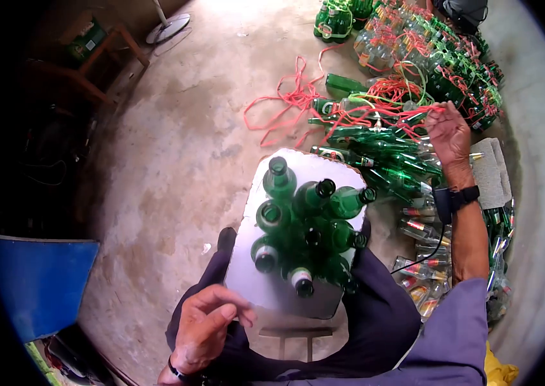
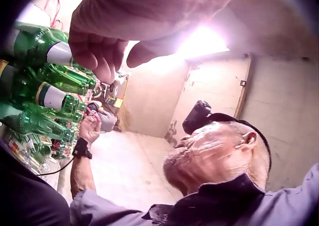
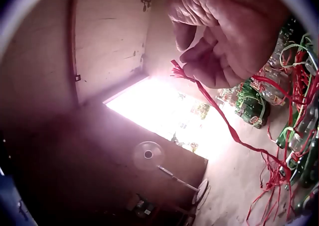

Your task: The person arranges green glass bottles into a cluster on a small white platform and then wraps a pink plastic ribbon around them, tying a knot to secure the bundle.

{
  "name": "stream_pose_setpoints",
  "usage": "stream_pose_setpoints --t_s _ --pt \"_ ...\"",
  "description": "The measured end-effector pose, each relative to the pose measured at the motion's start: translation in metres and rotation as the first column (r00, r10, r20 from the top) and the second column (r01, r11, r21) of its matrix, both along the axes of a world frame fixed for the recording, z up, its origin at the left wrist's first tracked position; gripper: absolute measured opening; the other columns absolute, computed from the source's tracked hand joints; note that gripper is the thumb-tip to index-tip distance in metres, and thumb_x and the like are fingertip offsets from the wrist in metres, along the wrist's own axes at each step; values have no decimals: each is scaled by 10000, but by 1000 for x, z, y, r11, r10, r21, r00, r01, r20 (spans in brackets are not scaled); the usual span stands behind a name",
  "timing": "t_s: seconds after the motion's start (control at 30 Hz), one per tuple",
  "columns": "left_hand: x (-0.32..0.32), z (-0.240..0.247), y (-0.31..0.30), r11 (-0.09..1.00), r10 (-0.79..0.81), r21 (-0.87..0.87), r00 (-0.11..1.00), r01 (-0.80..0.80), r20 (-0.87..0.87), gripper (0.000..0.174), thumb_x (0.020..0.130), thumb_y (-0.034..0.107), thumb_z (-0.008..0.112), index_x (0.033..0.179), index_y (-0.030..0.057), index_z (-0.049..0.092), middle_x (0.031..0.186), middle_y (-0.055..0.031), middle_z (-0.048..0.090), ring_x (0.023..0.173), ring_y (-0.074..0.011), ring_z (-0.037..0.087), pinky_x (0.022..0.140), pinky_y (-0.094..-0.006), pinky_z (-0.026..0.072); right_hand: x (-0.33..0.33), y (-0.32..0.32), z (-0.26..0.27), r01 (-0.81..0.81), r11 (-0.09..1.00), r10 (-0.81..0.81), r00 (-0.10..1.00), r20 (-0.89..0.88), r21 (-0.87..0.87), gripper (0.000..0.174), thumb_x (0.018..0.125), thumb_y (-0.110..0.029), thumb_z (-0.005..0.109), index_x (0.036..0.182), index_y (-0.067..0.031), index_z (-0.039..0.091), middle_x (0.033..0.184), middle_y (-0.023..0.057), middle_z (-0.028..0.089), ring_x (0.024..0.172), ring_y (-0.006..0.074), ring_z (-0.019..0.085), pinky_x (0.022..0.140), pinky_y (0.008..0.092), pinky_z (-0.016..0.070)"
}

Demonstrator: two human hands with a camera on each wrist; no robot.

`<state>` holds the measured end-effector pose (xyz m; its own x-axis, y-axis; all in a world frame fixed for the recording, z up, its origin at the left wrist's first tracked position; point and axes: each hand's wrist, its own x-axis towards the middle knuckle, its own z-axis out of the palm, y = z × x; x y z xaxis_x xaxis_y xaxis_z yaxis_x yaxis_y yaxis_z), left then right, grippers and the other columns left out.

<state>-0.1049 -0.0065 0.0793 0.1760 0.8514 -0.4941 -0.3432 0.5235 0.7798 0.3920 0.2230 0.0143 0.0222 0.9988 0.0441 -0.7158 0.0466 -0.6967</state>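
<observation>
A cluster of green glass bottles (image 1: pixel 279 183) stands upright on a pale board (image 1: pixel 246 283) between the person's knees. The right hand (image 1: pixel 450 135), stretched out to the far right, pinches red plastic twine (image 1: pixel 407 114) between curled fingers. In the right wrist view the twine's frayed end (image 3: pixel 180 70) pokes out by the fingertips, and a strand runs down to a tangle. My left hand (image 1: pixel 211 318) hovers at the board's near left corner, fingers loosely bent and holding nothing. From the left wrist, the bottle necks (image 2: pixel 60 54) appear close beside that hand.
Loose green bottles (image 1: pixel 381 145) lie on the floor at right, with a red twine tangle (image 1: pixel 298 96) over and beside them. Behind are bundled bottles (image 1: pixel 333 22). Clear bottles (image 1: pixel 423 264) lie by the right knee. A blue panel (image 1: pixel 44 283) stands at left, a fan base (image 1: pixel 168 29) farther back.
</observation>
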Motion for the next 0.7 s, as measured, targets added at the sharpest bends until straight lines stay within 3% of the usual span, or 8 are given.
stream_pose_setpoints --t_s 0.07,0.17,0.2,0.27,0.47,0.53,0.6,0.7 --pt "-1 -3 -7 998 -50 41 999 49 12 292 890 191 645 982 -82 599 853 -191 661 764 -239 636 730 -321 514 -5 -20 36 2 999 1 998 -63 52 216 982 -195 529 968 -5 629 946 119 648 881 201 569 819 314 466" --pt "-2 -4 -15 988 -123 91 991 127 -50 266 921 186 618 1022 -60 602 885 -157 668 782 -196 630 739 -306 510 -29 -53 86 16 903 -66 993 100 429 298 992 -218 507 1098 38 617 1052 153 646 979 222 565 853 336 462" --pt "-2 -4 -15 985 -127 112 990 132 -54 266 921 186 618 1022 -60 602 885 -157 668 782 -196 630 739 -306 510 -30 -60 106 21 894 -72 993 97 448 298 992 -218 507 1098 38 617 1052 153 646 979 222 565 853 336 462" --pt "-2 -6 -14 972 -87 220 996 83 8 240 926 174 609 1029 -43 606 886 -151 668 779 -190 629 739 -302 508 -32 -76 152 -89 954 33 981 193 286 306 993 -217 504 1109 49 602 1066 149 642 967 219 567 857 341 465" --pt "0 -12 -16 899 -50 437 998 33 26 204 934 171 597 1014 -16 611 886 -133 670 769 -184 627 732 -285 499 -47 -166 236 -56 892 -143 907 397 449 325 1001 -227 485 1121 54 598 1047 116 647 907 142 562 835 285 468" --pt "3 -9 -19 883 -67 466 998 61 -4 187 937 167 590 1010 -4 614 887 -122 673 764 -175 627 720 -274 495 -54 -199 246 28 907 -268 808 524 419 326 998 -226 482 1130 45 606 1040 103 656 884 119 564 820 279 472" --pt "7 -11 -19 872 -118 470 991 136 -67 185 940 172 586 1010 4 617 886 -110 676 760 -163 631 701 -267 492 -49 -217 236 68 905 -295 812 503 421 324 986 -238 503 1123 33 616 1052 96 662 869 107 564 797 263 474" --pt "10 -23 -22 858 -116 489 987 157 -114 189 948 181 586 1013 8 621 883 -97 682 749 -145 639 682 -254 496 -42 -231 208 189 947 -297 824 482 261 277 957 -218 559 1094 8 638 1040 98 686 823 100 582 744 242 475"
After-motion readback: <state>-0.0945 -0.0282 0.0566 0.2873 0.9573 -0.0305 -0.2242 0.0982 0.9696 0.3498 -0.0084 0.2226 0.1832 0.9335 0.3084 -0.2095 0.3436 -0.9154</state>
